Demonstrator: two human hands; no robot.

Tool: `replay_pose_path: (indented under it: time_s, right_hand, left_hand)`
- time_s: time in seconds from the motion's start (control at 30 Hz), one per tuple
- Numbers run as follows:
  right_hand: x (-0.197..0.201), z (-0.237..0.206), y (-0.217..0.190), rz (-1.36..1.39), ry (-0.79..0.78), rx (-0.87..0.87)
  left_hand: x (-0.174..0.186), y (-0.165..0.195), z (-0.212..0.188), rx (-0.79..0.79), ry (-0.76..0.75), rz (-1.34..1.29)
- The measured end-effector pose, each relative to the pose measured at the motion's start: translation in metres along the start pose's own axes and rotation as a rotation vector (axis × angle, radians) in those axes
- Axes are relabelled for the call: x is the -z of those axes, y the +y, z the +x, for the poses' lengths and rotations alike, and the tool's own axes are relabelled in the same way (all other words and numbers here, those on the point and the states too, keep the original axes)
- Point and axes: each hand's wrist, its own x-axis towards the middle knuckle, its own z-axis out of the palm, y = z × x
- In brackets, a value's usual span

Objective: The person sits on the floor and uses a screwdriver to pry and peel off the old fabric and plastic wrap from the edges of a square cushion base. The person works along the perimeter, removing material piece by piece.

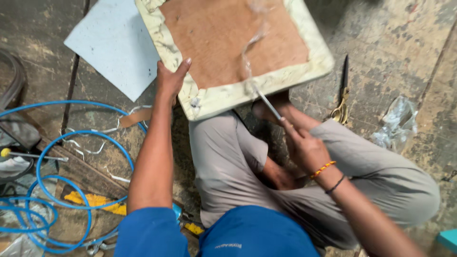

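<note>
My right hand (304, 145) is closed around a thin metal blade (266, 102), its tip at the near edge of the square padded board (228, 52) resting on my knees. My left hand (171, 78) lies flat, fingers together, pressing the board's left edge (brown backing faces up). Scissors (342, 95) lie on the floor (404, 47) to the right, blue hose (71, 157) coils left.

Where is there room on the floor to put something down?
Bare concrete floor lies beyond the brass-handled scissors, above the crumpled clear plastic bag. The near left is crowded: coiled blue hose, yellow scraps. The pale grey sheet fills the far left.
</note>
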Motion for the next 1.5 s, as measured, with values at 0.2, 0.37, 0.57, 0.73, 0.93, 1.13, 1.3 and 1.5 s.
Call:
replay_pose_path:
  time_s: [0.2, 0.37, 0.57, 0.73, 0.93, 1.13, 1.3, 1.5]
  right_hand:
    - [0.002, -0.004, 0.025, 0.074, 0.222, 0.197]
    - [-0.018, -0.003, 0.026, 0.126, 0.362, 0.319]
    - [-0.051, -0.009, 0.048, -0.162, 0.137, 0.038]
    - [-0.052, 0.003, 0.071, 0.751, 0.068, 0.115]
    - [-0.057, 0.016, 0.069, -0.266, 0.127, 0.04]
    - [-0.04, 0.015, 0.062, 0.045, 0.42, 0.168]
    - [-0.03, -0.027, 0.049, 0.33, 0.256, 0.024]
    - [-0.02, -0.072, 0.019, 0.337, 0.148, 0.072]
  left_hand:
    - [0.001, 0.003, -0.005, 0.018, 0.016, 0.03]
    - [0.002, 0.008, -0.006, 0.057, 0.019, 0.012]
    - [0.001, 0.015, -0.01, 0.013, 0.051, 0.077]
    - [0.002, 0.014, -0.011, 0.039, 0.018, -0.031]
    - [-0.001, 0.009, -0.01, 0.009, 0.0, -0.092]
    - [-0.002, 0.011, -0.007, 0.039, 0.033, -0.024]
    - [-0.004, 0.009, -0.01, 0.12, 0.066, -0.053]
    - [-0.018, 0.003, -0.014, 0.141, 0.087, -0.019]
